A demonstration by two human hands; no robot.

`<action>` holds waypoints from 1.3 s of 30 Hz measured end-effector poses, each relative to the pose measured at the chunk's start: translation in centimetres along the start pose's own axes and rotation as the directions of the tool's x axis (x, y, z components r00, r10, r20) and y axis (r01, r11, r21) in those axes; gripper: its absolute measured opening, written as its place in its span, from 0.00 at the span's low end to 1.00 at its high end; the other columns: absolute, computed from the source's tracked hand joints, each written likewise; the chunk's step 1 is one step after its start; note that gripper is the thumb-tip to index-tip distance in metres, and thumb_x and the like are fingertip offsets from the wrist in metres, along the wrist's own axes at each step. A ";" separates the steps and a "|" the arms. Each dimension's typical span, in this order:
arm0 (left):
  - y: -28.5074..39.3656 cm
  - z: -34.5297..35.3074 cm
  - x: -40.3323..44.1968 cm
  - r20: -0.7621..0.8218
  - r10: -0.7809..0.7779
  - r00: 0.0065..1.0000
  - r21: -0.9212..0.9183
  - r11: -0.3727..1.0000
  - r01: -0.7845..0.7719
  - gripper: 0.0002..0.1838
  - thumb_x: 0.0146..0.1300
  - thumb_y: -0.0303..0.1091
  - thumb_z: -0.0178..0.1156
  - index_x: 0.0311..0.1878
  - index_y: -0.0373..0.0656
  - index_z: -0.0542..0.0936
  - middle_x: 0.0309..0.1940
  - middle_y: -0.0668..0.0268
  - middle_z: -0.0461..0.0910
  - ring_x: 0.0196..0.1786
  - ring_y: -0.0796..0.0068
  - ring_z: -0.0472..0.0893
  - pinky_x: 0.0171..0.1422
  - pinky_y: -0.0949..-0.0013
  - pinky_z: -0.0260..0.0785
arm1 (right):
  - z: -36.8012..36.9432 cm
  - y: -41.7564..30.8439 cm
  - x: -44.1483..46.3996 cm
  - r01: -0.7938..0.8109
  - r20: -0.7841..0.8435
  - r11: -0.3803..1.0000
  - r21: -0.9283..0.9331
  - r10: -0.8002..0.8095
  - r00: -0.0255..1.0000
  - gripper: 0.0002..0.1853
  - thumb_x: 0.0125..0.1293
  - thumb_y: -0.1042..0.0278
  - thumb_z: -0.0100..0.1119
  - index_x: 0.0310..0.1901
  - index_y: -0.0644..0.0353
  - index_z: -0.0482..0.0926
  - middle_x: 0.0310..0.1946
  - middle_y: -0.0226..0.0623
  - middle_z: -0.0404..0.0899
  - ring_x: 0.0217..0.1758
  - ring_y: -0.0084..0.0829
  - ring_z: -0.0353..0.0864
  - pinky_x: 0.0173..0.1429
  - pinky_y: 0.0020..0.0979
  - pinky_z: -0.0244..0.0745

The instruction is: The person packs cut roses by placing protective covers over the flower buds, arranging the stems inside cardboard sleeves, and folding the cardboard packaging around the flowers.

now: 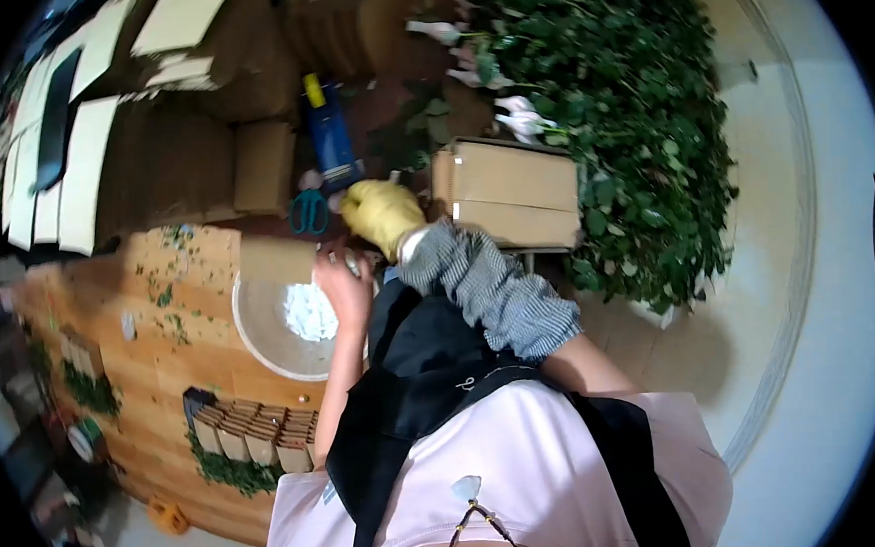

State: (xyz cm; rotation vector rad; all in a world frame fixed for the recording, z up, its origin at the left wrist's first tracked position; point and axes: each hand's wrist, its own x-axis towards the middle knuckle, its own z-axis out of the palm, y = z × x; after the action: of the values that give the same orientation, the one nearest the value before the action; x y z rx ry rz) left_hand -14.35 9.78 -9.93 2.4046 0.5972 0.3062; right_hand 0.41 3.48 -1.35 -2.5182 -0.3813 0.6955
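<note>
My left hand (341,277) is bare, with its fingers curled near the edge of a cardboard piece (278,259). Something small and pale shows by its fingers, too unclear to name. A yellow work glove covers my right hand (384,217), just beyond the left one. Its fingers look closed at a small pinkish thing, perhaps a flower head; what they grip is hidden. Teal-handled scissors (309,212) lie left of the glove. Beyond it is a long blue object (329,140) with a yellow end.
A round bin (248,330) with white scraps stands left of my legs. To the right are a cardboard box (515,195) and a big heap of leafy stems (640,141) with pale wrapped heads. Wrapped bundles (257,432) lie on the wooden floor (154,381), amid leaf scraps.
</note>
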 end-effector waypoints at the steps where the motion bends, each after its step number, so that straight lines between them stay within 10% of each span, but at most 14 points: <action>1: 0.1 -0.1 0.2 -0.018 0.010 1.000 -0.010 1.000 -0.010 0.20 0.59 0.32 0.65 0.56 0.39 0.81 0.50 0.49 0.77 0.54 0.46 0.75 0.62 0.49 0.66 | -3.4 -1.3 -2.4 -0.020 0.074 0.981 0.193 0.005 0.997 0.15 0.66 0.52 0.63 0.41 0.56 0.87 0.37 0.43 0.88 0.44 0.41 0.88 0.50 0.42 0.81; 4: 0.1 -0.5 0.2 -0.019 0.010 1.000 -0.042 0.999 -0.011 0.18 0.61 0.31 0.64 0.55 0.40 0.81 0.50 0.49 0.77 0.55 0.46 0.74 0.63 0.51 0.66 | -10.3 0.8 -5.4 -0.069 0.166 0.584 0.809 -0.115 0.979 0.12 0.71 0.60 0.61 0.42 0.61 0.85 0.34 0.42 0.88 0.40 0.34 0.89 0.43 0.34 0.83; 6: 0.3 -0.6 0.1 -0.017 0.004 1.000 -0.045 0.999 -0.005 0.17 0.62 0.31 0.63 0.55 0.39 0.81 0.50 0.49 0.77 0.56 0.47 0.74 0.64 0.51 0.66 | -17.1 3.9 -6.8 -0.157 0.205 0.546 0.823 -0.029 0.978 0.11 0.74 0.66 0.58 0.43 0.65 0.83 0.36 0.42 0.88 0.38 0.32 0.89 0.38 0.30 0.82; 10: 0.2 -0.4 -0.6 -0.018 0.040 0.999 -0.059 0.997 -0.041 0.16 0.63 0.31 0.63 0.54 0.39 0.82 0.50 0.50 0.78 0.57 0.47 0.74 0.65 0.52 0.66 | -17.0 16.2 -5.7 -0.563 0.624 0.800 0.208 0.334 0.706 0.20 0.77 0.55 0.51 0.40 0.65 0.83 0.32 0.39 0.85 0.30 0.32 0.84 0.33 0.33 0.81; 11: 0.5 -0.3 -0.3 -0.049 0.048 0.998 -0.055 0.997 -0.050 0.16 0.63 0.31 0.62 0.53 0.39 0.82 0.50 0.50 0.78 0.57 0.48 0.74 0.65 0.52 0.66 | -17.5 18.1 -5.8 -0.426 0.709 0.873 0.237 0.145 0.690 0.23 0.78 0.53 0.47 0.38 0.65 0.82 0.30 0.38 0.84 0.27 0.30 0.82 0.31 0.33 0.79; 12: 0.7 -0.7 -0.3 -0.065 0.062 0.996 -0.044 0.997 -0.065 0.15 0.63 0.30 0.62 0.53 0.39 0.82 0.50 0.51 0.78 0.57 0.48 0.74 0.65 0.52 0.66 | -18.1 20.7 -5.6 -0.026 0.696 0.831 0.556 -0.448 0.560 0.25 0.80 0.51 0.44 0.35 0.65 0.82 0.28 0.36 0.83 0.25 0.29 0.80 0.29 0.32 0.78; 14: 1.4 -1.6 -0.2 -0.052 0.017 0.998 -0.087 0.996 -0.022 0.15 0.63 0.29 0.62 0.53 0.40 0.82 0.50 0.52 0.78 0.57 0.49 0.74 0.65 0.52 0.66 | -17.4 22.2 -4.8 0.294 0.291 0.327 0.898 -0.943 0.161 0.32 0.82 0.47 0.37 0.31 0.64 0.81 0.24 0.34 0.80 0.21 0.26 0.76 0.25 0.32 0.75; 15: 1.0 -1.5 -0.2 -0.062 0.005 0.998 -0.095 0.995 -0.011 0.14 0.63 0.29 0.61 0.52 0.40 0.82 0.50 0.52 0.78 0.57 0.49 0.74 0.65 0.52 0.66 | -19.4 17.2 -5.3 0.055 0.629 0.811 0.583 -0.493 0.601 0.31 0.81 0.46 0.41 0.31 0.64 0.81 0.25 0.34 0.82 0.22 0.27 0.77 0.29 0.34 0.77; 16: 0.6 -1.5 -0.4 -0.067 -0.010 0.998 -0.097 0.995 0.003 0.14 0.63 0.28 0.61 0.52 0.40 0.83 0.50 0.52 0.78 0.57 0.49 0.74 0.65 0.53 0.66 | -19.2 13.7 -4.9 -0.383 0.638 0.911 0.153 0.205 0.742 0.30 0.79 0.45 0.44 0.31 0.64 0.82 0.26 0.34 0.83 0.22 0.28 0.78 0.32 0.37 0.79; 17: 0.3 -1.4 -0.4 -0.054 -0.025 0.998 -0.114 0.993 0.019 0.14 0.63 0.27 0.61 0.52 0.41 0.83 0.51 0.52 0.78 0.57 0.49 0.74 0.65 0.53 0.66 | -17.4 11.3 -3.1 -0.494 0.554 0.869 -0.026 0.424 0.717 0.27 0.75 0.45 0.52 0.31 0.63 0.83 0.28 0.35 0.85 0.22 0.31 0.79 0.40 0.40 0.81; 22: -0.1 -2.8 0.4 0.005 -0.009 1.000 -0.243 0.970 0.010 0.11 0.66 0.27 0.60 0.50 0.39 0.83 0.47 0.55 0.82 0.55 0.54 0.79 0.64 0.58 0.69 | -16.4 1.5 0.6 0.214 0.277 0.976 0.040 -0.217 0.936 0.23 0.71 0.47 0.58 0.41 0.64 0.85 0.38 0.41 0.88 0.38 0.33 0.86 0.46 0.33 0.80; 27: -1.3 -2.8 3.0 0.121 -0.245 0.962 -0.558 0.785 0.270 0.10 0.73 0.31 0.59 0.51 0.36 0.82 0.45 0.59 0.86 0.48 0.70 0.83 0.56 0.68 0.73 | -6.3 -2.6 8.6 0.082 0.034 0.967 0.241 -0.093 0.995 0.33 0.70 0.41 0.57 0.65 0.63 0.76 0.63 0.50 0.79 0.64 0.41 0.79 0.66 0.35 0.72; 34: -2.8 -3.8 8.0 0.325 -0.181 0.928 -0.667 0.652 0.361 0.19 0.80 0.39 0.51 0.57 0.34 0.81 0.47 0.62 0.86 0.50 0.77 0.81 0.56 0.71 0.72 | -1.5 0.8 -0.8 -0.175 0.339 0.484 0.858 -0.277 0.899 0.12 0.77 0.64 0.53 0.39 0.62 0.81 0.30 0.35 0.84 0.30 0.25 0.82 0.38 0.29 0.79; 39: -0.9 -1.3 11.3 0.490 -0.078 0.868 -0.637 0.648 0.418 0.17 0.77 0.40 0.55 0.49 0.36 0.85 0.35 0.67 0.84 0.36 0.83 0.79 0.41 0.76 0.70 | 3.6 5.6 -8.4 -0.372 0.556 0.626 0.685 -0.121 0.822 0.14 0.76 0.65 0.53 0.38 0.66 0.82 0.31 0.35 0.85 0.33 0.23 0.85 0.38 0.27 0.79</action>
State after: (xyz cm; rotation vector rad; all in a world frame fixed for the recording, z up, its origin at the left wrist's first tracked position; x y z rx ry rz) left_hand -5.27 16.62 -8.67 1.4964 0.4760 -0.1081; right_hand -7.79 -3.01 -3.61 -1.4695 -0.0346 1.3345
